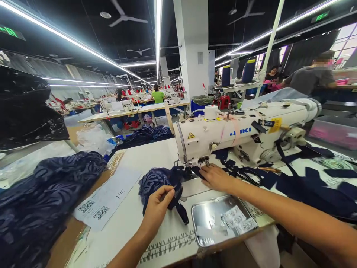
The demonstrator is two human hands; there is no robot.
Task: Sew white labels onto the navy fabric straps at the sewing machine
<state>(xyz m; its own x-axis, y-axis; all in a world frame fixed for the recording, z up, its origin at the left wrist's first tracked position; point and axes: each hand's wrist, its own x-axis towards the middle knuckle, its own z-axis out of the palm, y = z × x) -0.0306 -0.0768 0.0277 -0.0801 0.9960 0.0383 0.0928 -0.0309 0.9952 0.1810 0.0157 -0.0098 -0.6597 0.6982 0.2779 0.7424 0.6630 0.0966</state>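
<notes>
A navy lace garment (pixel 156 180) lies bunched on the white table, left of the needle area of a JUKI sewing machine (pixel 220 128). My left hand (pixel 157 206) is closed, thumb and forefinger pinching the garment's edge. From that grip a dark strip (pixel 182 213) hangs down toward the table. Close beside the presser foot (pixel 189 173), my right hand (pixel 216 178) rests low with its fingers pressing on dark fabric (pixel 196 172). Its fingertips are partly hidden by the machine head, so I cannot tell exactly how they grip.
A metal tray (pixel 205 243) with white labels sits at the front edge. Left of me lie a paper with QR codes (pixel 107 199) and a navy lace pile (pixel 55 197). Scissors (pixel 242 173) and dark fabric pieces (pixel 318 190) lie on the right. Other people work beyond.
</notes>
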